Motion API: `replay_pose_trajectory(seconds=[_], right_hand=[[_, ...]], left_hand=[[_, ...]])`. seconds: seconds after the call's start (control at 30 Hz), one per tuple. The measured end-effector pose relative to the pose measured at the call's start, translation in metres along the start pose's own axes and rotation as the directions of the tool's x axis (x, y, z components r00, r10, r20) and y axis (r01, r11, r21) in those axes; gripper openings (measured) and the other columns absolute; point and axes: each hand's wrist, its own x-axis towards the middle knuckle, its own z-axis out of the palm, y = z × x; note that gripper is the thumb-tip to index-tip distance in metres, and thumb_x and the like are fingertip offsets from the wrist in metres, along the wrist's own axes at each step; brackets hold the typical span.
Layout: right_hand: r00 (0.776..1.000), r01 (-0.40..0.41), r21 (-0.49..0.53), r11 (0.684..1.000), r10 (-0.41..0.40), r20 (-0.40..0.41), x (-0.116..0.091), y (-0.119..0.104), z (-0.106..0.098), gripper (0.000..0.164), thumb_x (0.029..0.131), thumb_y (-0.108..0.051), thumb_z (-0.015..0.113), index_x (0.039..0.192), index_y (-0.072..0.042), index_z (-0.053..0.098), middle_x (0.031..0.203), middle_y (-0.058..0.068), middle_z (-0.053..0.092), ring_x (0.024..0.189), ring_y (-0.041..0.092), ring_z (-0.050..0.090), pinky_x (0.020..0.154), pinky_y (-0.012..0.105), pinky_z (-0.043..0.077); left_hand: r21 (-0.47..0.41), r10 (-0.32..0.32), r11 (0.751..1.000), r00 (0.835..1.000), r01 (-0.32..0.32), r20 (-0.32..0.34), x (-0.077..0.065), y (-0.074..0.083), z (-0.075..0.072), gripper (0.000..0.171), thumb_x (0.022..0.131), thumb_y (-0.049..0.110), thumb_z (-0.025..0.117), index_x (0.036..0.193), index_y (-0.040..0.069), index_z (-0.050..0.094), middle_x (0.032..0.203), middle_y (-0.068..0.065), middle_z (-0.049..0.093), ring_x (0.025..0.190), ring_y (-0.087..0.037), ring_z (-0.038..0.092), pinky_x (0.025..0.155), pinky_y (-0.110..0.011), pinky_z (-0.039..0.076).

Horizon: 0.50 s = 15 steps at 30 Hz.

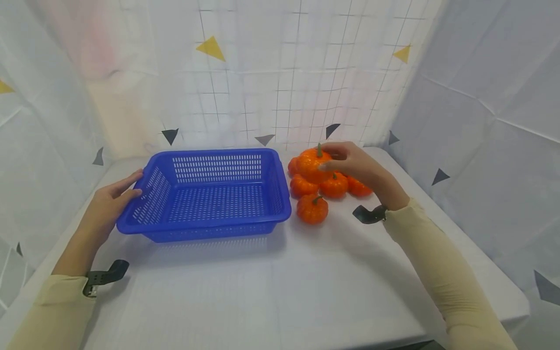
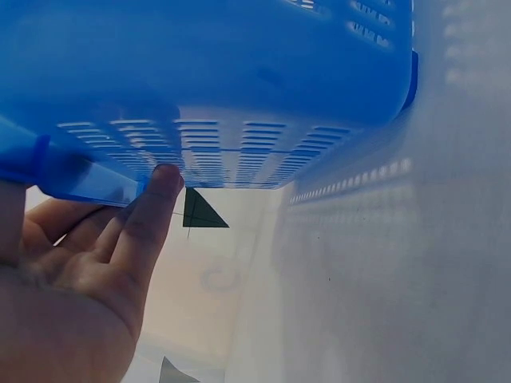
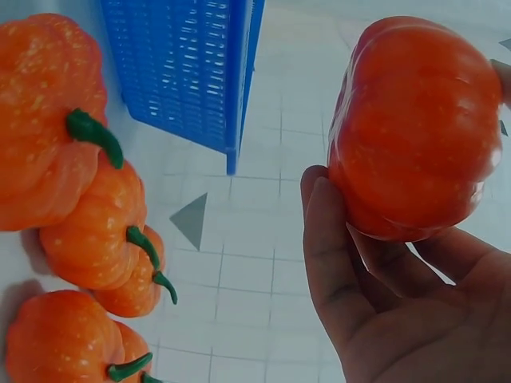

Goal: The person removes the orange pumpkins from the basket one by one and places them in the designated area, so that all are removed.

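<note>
My right hand [image 1: 356, 160] grips an orange toy pumpkin [image 1: 312, 164] with a green stem, held above a cluster of smaller ones. In the right wrist view, the fingers wrap the underside of this pumpkin [image 3: 415, 132]. At the left end of a blue plastic basket [image 1: 205, 224], my left hand [image 1: 105, 201] holds the rim with thumb and fingers. From the left wrist view, one finger of the left hand [image 2: 88, 295] lies against the slotted outer wall of the basket [image 2: 239, 72]. The basket's inside shows only its slotted floor.
Several orange pumpkins lie right of the basket, the closest pumpkin [image 1: 312, 209] nearly beside its corner. A white cloth covers the table [image 1: 262, 291]. White sheets with a grid and triangles [image 1: 245, 73] hang behind and at both sides.
</note>
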Motion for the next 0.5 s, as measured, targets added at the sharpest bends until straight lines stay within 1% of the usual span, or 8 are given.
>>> replay_pose_trajectory(seconds=[0.2, 0.37, 0.5], right_hand=[[0.999, -0.031, -0.01, 0.999, 0.031, -0.019, -0.007, 0.006, -0.001, 0.06, 0.096, -0.027, 0.074, 0.148, -0.005, 0.056, 0.14, 0.012, 0.062, 0.129, 0.029, 0.057, 0.11, 0.051, 0.046], [0.998, -0.057, -0.024, 0.998, 0.056, -0.029, -0.011, 0.012, -0.003, 0.064, 0.096, -0.028, 0.075, 0.151, -0.004, 0.052, 0.145, 0.013, 0.059, 0.132, 0.03, 0.054, 0.111, 0.052, 0.045], [0.996, -0.081, -0.037, 0.996, 0.08, -0.042, -0.015, 0.018, -0.005, 0.065, 0.096, -0.026, 0.074, 0.152, -0.003, 0.051, 0.149, 0.014, 0.055, 0.136, 0.033, 0.051, 0.112, 0.054, 0.043]], left_hand=[[-0.002, -0.01, 1.0, 1.0, 0.01, 0.0, 0.0, 0.0, 0.001, 0.062, 0.109, 0.042, 0.052, 0.163, 0.018, 0.032, 0.168, -0.015, 0.025, 0.148, -0.051, 0.027, 0.11, -0.07, 0.032], [0.004, -0.002, 1.0, 1.0, 0.002, -0.006, 0.0, 0.002, 0.0, 0.062, 0.11, 0.041, 0.051, 0.163, 0.016, 0.032, 0.168, -0.016, 0.025, 0.149, -0.051, 0.025, 0.11, -0.072, 0.03], [0.009, 0.005, 1.0, 1.0, -0.005, -0.007, 0.0, 0.002, 0.0, 0.062, 0.11, 0.041, 0.052, 0.163, 0.015, 0.033, 0.167, -0.017, 0.025, 0.149, -0.052, 0.025, 0.109, -0.072, 0.029]])
